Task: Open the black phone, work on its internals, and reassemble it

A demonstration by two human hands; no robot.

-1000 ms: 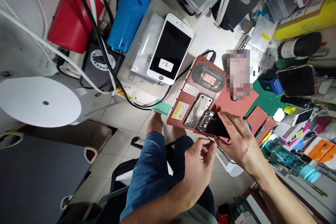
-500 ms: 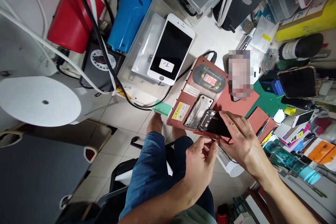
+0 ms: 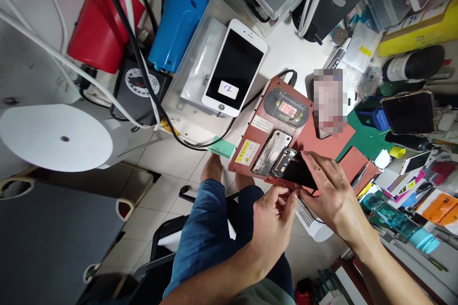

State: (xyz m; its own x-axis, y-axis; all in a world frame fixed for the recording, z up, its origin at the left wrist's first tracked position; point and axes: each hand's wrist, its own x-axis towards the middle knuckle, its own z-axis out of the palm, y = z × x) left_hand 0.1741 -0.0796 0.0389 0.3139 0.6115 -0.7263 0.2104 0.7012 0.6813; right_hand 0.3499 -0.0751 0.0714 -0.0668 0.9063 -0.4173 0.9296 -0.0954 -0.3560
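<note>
- On my feed the left hand (image 3: 272, 226) is closed, thumb and fingertips pinched together just beside the near edge of the black phone panel (image 3: 299, 170); I can't tell what, if anything, sits between them
- I see the right hand (image 3: 327, 188) gripping that panel, fingers laid over its right end
- The panel's left end lies right by the metal plate (image 3: 274, 151), at the near right corner of the red-brown heating station (image 3: 256, 133)
- I have the station along the near edge of the counter (image 3: 281, 52), with a white phone (image 3: 234, 66) resting on a clear tray (image 3: 179, 102) to its left
</note>
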